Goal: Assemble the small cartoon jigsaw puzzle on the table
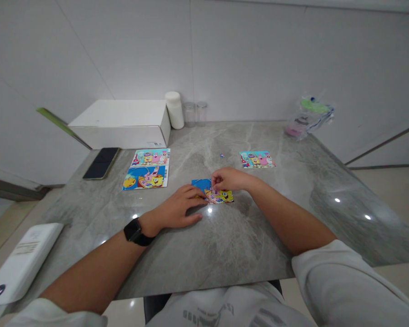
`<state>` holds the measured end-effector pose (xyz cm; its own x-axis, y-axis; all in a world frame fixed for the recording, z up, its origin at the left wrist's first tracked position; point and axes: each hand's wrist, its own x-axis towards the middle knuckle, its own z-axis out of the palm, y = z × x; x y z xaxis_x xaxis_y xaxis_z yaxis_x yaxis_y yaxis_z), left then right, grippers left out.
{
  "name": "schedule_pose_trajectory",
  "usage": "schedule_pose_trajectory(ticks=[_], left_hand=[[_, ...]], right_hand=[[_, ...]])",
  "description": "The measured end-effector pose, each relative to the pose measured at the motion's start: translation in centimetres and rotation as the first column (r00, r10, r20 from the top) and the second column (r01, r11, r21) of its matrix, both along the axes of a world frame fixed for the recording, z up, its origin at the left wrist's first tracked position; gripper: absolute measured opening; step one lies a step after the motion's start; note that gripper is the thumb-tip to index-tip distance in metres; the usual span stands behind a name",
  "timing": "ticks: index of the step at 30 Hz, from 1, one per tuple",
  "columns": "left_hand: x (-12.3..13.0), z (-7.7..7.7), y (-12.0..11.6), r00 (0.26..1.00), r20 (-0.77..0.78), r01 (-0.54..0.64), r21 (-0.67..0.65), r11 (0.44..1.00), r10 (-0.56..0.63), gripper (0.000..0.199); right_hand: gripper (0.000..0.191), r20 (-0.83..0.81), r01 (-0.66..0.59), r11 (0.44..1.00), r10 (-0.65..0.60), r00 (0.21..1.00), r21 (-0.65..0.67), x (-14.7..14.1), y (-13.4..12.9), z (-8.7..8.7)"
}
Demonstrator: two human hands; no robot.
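Note:
A small blue picture with pink and yellow cartoon figures (226, 196) lies on the grey marbled table between my hands. My left hand (182, 206) rests flat with fingers spread, its fingertips on the picture's left edge. Over the picture's upper middle is my right hand (226, 179), thumb and fingers pinched together; what they hold, if anything, is too small to make out. One small coloured piece (221, 156) lies beyond the picture. At the right is a finished-looking cartoon picture (258, 160), and at the left a sheet printed with two cartoon pictures (148, 169).
A black phone (102, 163) lies at the left, before a white box (122, 122). A white bottle (175, 110) and two clear glasses (195, 114) stand by the wall. A plastic bag (308, 118) sits back right; a white device (23, 263) is front left.

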<state>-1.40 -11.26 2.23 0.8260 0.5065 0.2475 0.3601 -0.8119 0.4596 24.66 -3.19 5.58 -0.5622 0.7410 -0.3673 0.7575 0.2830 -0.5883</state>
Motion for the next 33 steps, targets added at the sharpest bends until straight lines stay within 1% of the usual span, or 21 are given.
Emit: schedule_pose_trajectory(ticks=[4, 10, 19, 24, 27, 29, 30, 31, 33], left_hand=[[0.0, 0.1, 0.0, 1.0, 0.012, 0.002, -0.004, 1.0, -0.002, 0.045], [0.0, 0.3, 0.0, 1.0, 0.009, 0.008, -0.011, 1.0, -0.008, 0.045], [0.0, 0.0, 0.0, 1.0, -0.019, 0.004, -0.001, 1.0, -0.004, 0.047], [0.0, 0.1, 0.0, 1.0, -0.002, 0.009, -0.001, 1.0, -0.009, 0.045], [0.0, 0.1, 0.0, 1.0, 0.002, 0.001, -0.002, 1.0, -0.001, 0.045], [0.0, 0.0, 0.0, 1.0, 0.006, -0.005, -0.003, 1.0, 0.005, 0.044], [0.0, 0.0, 0.0, 1.0, 0.008, -0.007, -0.003, 1.0, 0.007, 0.044], [0.0, 0.0, 0.0, 1.0, 0.009, -0.009, -0.003, 1.0, 0.009, 0.044], [0.0, -0.1, 0.0, 1.0, 0.009, -0.013, -0.001, 1.0, 0.013, 0.043]], right_hand=[[0.005, 0.049, -0.007, 0.999, 0.005, 0.999, 0.041, -0.3, -0.2, 0.1], [0.008, 0.127, -0.038, 0.987, 0.019, 0.992, 0.157, -0.5, -0.4, -0.2], [0.011, 0.201, -0.043, 0.978, 0.001, 0.98, 0.206, -0.8, -0.8, -0.2], [0.012, 0.168, -0.038, 0.978, 0.002, 0.986, 0.207, -0.7, -0.5, -0.6], [0.011, 0.078, 0.025, 0.977, -0.042, 0.996, 0.209, 0.1, 0.3, -0.4], [0.012, 0.017, 0.11, 0.954, -0.12, 0.993, 0.279, 1.1, 1.4, -0.1], [0.013, -0.001, 0.163, 0.929, -0.172, 0.985, 0.333, 1.7, 2.0, -0.1], [0.015, -0.013, 0.22, 0.896, -0.233, 0.972, 0.386, 2.4, 2.7, -0.1], [0.02, -0.019, 0.304, 0.808, -0.342, 0.939, 0.505, 3.7, 4.0, -0.6]])
